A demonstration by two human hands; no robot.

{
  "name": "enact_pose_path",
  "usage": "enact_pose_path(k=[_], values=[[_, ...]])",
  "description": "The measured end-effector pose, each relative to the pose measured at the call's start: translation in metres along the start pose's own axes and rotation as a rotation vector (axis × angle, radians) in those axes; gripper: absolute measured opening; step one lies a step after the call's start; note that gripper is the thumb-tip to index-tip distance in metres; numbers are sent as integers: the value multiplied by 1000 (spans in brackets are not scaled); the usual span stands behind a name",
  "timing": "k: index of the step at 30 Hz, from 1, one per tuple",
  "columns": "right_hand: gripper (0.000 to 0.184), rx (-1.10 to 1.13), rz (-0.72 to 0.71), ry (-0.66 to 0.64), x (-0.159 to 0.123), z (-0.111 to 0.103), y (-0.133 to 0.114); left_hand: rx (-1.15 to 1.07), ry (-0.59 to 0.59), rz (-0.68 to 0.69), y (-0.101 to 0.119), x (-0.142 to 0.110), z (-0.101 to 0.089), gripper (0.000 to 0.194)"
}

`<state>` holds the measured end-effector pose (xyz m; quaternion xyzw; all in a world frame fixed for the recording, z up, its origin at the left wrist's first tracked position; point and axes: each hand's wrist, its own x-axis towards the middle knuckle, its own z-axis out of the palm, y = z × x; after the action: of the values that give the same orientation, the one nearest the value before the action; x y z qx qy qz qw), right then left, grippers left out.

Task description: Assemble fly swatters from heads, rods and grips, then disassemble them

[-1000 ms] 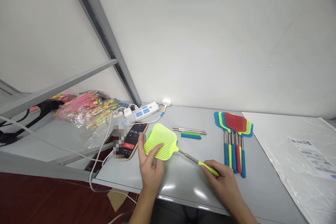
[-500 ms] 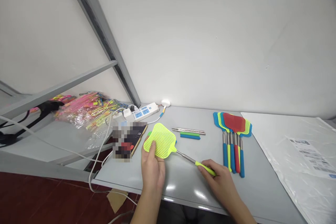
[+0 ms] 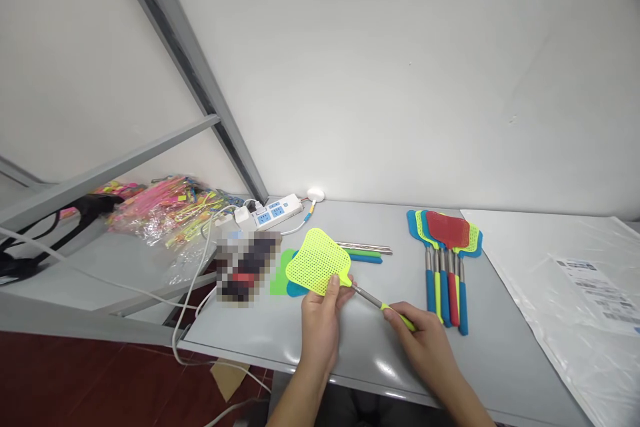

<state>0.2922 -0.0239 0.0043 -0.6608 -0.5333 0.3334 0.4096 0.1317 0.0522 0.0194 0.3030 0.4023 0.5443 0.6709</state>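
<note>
A yellow-green fly swatter (image 3: 320,261) with a perforated head and a metal shaft is held between both hands above the table. My left hand (image 3: 323,323) pinches the lower part of its head near the neck, thumb on top. Around its yellow grip, my right hand (image 3: 420,333) is closed. Behind the swatter head lie a green swatter head (image 3: 281,275) and a blue one (image 3: 296,289), partly covered. Just beyond are metal rods (image 3: 370,248) with a green grip (image 3: 369,253) and a blue grip (image 3: 373,259).
Assembled swatters (image 3: 447,230) in red, blue and yellow lie fanned at the right, beside a white plastic mailer (image 3: 555,287). A power strip (image 3: 277,213) and a partly pixelated phone (image 3: 255,263) lie at the left. Bagged colourful items (image 3: 165,207) sit behind the frame bar (image 3: 120,160).
My left hand has slid from the swatter head's far side to near its neck. The swatter has shifted slightly right, uncovering the green and blue heads. My right hand still holds the grip.
</note>
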Motion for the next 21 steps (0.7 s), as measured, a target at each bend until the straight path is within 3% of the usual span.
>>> enact_pose_path(k=[4,10,15,18,21], values=[[43,141,104,-59,1,0,-8,50,14,49,2,0,1,30],[46,515,414,-323,0,-14,-18,67,33,62,3,-6,0,30],[44,561,385,-287,-3,-21,-36,9,16,77,18,-1,6,28],[41,692,349,-243,-12,-4,-48,-21,5,112,28,11,18,29],[39,825,320,-194,-23,19,-50,16,-54,45,25,19,36,29]])
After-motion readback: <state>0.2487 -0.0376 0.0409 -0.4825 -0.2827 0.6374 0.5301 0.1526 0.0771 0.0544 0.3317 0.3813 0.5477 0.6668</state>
